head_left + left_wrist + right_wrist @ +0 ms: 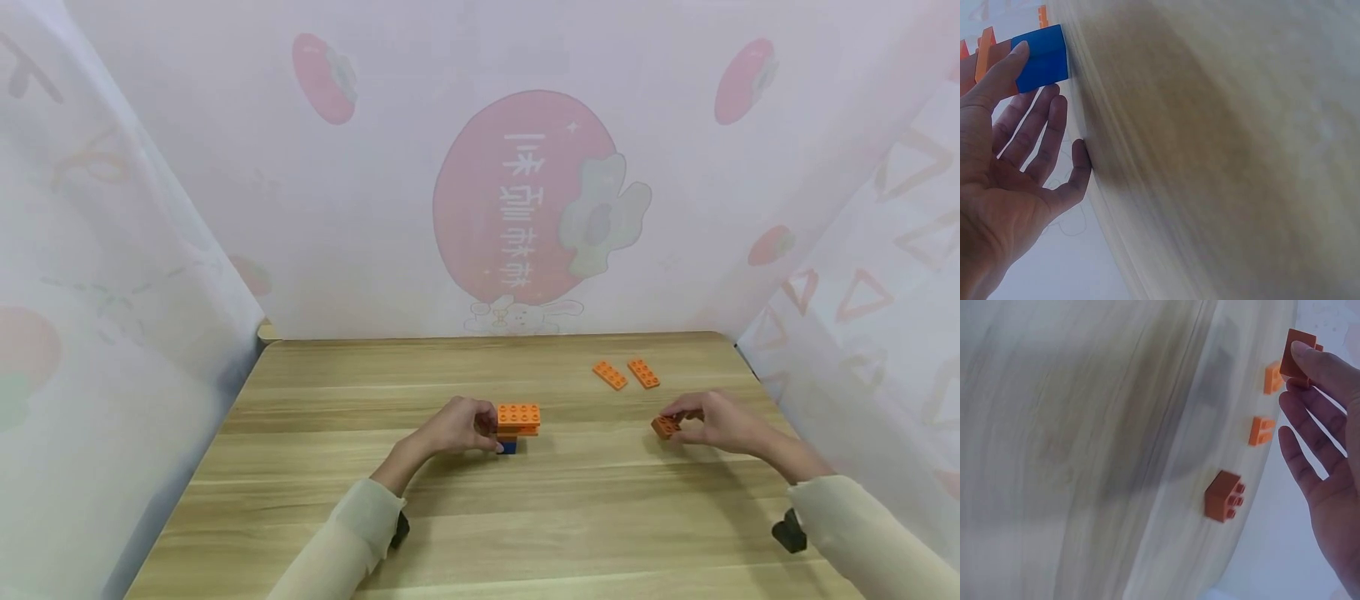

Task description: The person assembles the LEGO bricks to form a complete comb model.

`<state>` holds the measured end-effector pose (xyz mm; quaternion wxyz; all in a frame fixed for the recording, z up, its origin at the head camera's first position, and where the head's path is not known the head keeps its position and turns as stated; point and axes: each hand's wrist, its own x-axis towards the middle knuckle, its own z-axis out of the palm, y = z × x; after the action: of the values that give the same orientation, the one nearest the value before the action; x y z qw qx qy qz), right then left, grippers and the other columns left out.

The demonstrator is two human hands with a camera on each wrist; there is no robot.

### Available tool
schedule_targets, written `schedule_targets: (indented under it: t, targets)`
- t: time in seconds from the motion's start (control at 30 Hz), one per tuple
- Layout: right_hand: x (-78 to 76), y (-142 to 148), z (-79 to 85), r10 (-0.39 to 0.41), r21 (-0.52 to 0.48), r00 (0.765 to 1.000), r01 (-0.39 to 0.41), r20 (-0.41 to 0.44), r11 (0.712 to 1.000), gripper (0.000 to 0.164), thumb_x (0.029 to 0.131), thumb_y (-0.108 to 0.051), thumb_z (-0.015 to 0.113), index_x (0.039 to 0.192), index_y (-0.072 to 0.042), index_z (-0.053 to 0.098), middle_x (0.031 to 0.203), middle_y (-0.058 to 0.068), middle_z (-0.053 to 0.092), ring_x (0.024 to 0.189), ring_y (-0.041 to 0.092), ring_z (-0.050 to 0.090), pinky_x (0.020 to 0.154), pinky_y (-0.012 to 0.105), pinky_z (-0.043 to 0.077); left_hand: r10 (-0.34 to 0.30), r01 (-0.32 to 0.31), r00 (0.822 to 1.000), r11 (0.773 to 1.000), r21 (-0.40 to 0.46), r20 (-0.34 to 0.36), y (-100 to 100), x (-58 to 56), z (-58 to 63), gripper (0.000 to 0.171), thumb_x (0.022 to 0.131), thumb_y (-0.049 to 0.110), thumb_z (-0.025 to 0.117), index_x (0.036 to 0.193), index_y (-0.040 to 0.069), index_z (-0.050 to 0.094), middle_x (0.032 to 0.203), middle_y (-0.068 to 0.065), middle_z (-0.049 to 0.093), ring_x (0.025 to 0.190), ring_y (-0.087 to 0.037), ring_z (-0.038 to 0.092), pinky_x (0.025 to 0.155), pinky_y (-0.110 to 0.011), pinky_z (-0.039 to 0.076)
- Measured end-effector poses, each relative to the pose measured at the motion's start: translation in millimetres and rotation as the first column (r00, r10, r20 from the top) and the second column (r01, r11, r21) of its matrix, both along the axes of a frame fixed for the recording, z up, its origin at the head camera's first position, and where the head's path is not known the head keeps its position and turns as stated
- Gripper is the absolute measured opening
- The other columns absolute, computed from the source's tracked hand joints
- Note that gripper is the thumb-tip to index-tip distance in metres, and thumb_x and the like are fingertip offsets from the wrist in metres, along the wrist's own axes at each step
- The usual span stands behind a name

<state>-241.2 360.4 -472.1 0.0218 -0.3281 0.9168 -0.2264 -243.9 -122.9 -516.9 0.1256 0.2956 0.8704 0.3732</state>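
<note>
My left hand (457, 427) pinches a small stack of toy building bricks low down, with the thumb on its blue bottom brick (1044, 62). Above the blue sits a brown brick, and orange plates (518, 414) overhang it to the right. The stack stands upright at the middle of the table. Over to the right, my right hand (720, 423) holds a brown brick (1291, 362) between thumb and fingertips, close over the wood. A second brown brick (1221, 499) lies on the table in the right wrist view; the right hand hides it in the head view.
Two orange studded plates (610, 375) lie side by side towards the back right of the wooden table (337, 400). Printed white curtains (375, 208) hang behind the table and along both sides. A dark wrist camera (790, 532) shows under the right sleeve.
</note>
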Motion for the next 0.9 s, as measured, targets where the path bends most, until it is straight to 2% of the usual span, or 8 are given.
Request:
schedule_targets:
  t: [0.33,0.57,0.73,0.9]
  targets:
    - [-0.4,-25,8.4,0.056,-0.013,0.997,-0.056,-0.053,0.998,0.030,0.086,-0.022,0.091,0.114,-0.013,0.081,0.108,-0.003,0.079,0.095,0.014,0.075,0.079,0.047,0.062,0.008,-0.008,1.000,1.000,-0.008,0.006,0,0.3,0.3,0.026,0.085,0.018,0.092,0.101,0.011,0.073,0.096,0.002,0.076,0.085,-0.009,0.069,0.078,-0.026,0.058]
    - [-0.8,-44,14.9,0.087,-0.040,0.994,-0.090,-0.068,0.995,0.030,0.086,-0.023,0.090,0.114,-0.013,0.081,0.110,0.000,0.079,0.096,0.013,0.075,0.079,0.037,0.062,0.004,-0.004,1.000,1.000,0.001,0.006,0,0.5,0.5,0.026,0.085,0.017,0.092,0.102,0.010,0.074,0.098,0.000,0.077,0.086,-0.010,0.070,0.079,-0.025,0.058]
    - [-1.2,-57,19.1,0.140,-0.059,0.984,-0.147,-0.109,0.987,0.031,0.085,-0.018,0.091,0.114,-0.011,0.081,0.108,0.000,0.080,0.095,0.014,0.075,0.078,0.038,0.063,0.008,-0.008,1.000,1.000,0.002,0.007,0,1.0,1.5,0.027,0.084,0.017,0.092,0.103,0.011,0.074,0.098,0.001,0.077,0.087,-0.009,0.070,0.080,-0.026,0.059]
    - [-0.6,-67,22.2,0.163,-0.072,0.981,-0.171,-0.107,0.983,0.032,0.085,-0.016,0.091,0.115,-0.011,0.081,0.108,-0.002,0.080,0.095,0.012,0.075,0.078,0.035,0.063,0.006,-0.006,1.000,1.000,0.005,0.009,0,0.3,1.3,0.027,0.084,0.017,0.093,0.102,0.010,0.074,0.098,0.000,0.077,0.086,-0.009,0.070,0.080,-0.026,0.059]
